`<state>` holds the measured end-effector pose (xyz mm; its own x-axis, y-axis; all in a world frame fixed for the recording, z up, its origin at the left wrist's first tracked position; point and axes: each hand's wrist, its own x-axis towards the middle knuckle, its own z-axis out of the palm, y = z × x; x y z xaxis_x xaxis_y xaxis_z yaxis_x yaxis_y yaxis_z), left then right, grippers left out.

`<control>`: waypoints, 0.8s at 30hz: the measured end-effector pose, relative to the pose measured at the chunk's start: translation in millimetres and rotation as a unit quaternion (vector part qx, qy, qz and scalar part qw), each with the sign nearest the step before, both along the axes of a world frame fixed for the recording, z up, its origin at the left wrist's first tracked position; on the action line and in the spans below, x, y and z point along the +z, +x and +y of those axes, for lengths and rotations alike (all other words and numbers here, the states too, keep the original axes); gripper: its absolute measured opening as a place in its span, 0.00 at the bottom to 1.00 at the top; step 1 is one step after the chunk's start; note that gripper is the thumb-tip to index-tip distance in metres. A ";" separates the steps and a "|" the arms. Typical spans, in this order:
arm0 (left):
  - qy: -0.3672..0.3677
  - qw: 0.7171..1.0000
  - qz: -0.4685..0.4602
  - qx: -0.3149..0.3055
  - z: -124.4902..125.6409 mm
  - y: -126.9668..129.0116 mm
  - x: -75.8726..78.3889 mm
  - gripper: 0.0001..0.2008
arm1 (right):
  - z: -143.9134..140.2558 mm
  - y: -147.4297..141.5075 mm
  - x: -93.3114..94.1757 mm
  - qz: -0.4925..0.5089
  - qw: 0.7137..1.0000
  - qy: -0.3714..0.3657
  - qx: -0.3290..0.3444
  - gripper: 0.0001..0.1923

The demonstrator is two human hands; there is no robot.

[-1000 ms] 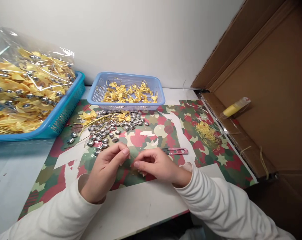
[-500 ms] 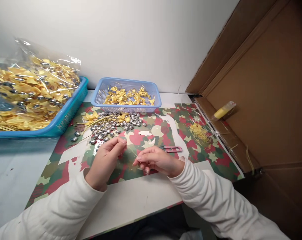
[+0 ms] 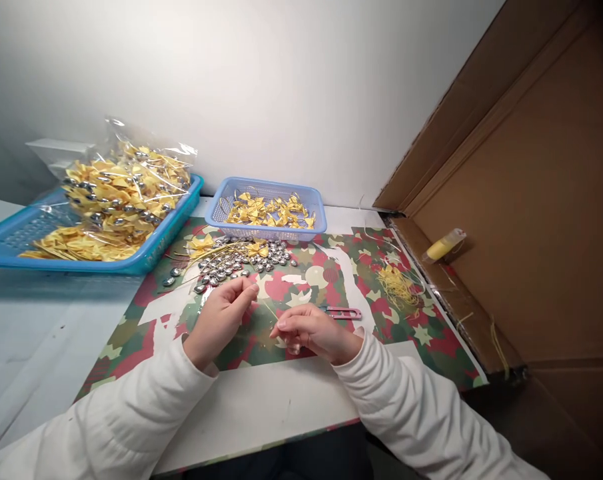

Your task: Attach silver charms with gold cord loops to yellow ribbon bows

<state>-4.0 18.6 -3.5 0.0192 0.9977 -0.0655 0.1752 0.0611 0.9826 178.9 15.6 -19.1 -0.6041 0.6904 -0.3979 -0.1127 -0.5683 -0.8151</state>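
thread (image 3: 270,310): thin, gold, taut | hands: left hand (image 3: 221,317), right hand (image 3: 308,331) pinch it

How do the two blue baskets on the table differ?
The teal basket at far left is larger and darker; the pale basket in the middle is smaller and lighter. The teal basket carries a clear bag stuffed with yellow bows and silver pieces; the pale basket holds loose bows only. Both are perforated plastic holding yellow bows.
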 end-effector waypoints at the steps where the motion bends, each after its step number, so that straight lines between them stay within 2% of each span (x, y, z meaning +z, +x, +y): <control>1: 0.008 1.000 0.006 -0.007 0.1 -1.8 0.5 0.18 | 0.3 -0.3 -0.9 0.000 1.000 0.015 -0.006 0.10; 5: 0.026 0.998 0.047 -0.034 0.0 -8.9 5.1 0.19 | 0.9 0.3 1.3 -0.011 0.991 0.122 -0.045 0.08; 10: 0.051 0.995 0.076 -0.043 2.2 -15.2 11.4 0.19 | 0.1 4.9 10.3 -0.048 0.957 0.269 -0.098 0.10; 17: 0.077 0.990 0.104 -0.054 4.5 -22.8 11.0 0.18 | 0.8 8.3 9.0 -0.074 0.918 0.371 -0.119 0.11; 20: 0.085 0.989 0.110 -0.059 4.7 -23.5 11.5 0.18 | 0.5 9.3 12.0 -0.119 0.882 0.432 -0.143 0.12; 24: 0.099 0.986 0.124 -0.052 5.7 -25.2 13.4 0.18 | 1.8 12.4 14.5 -0.188 0.813 0.527 -0.165 0.13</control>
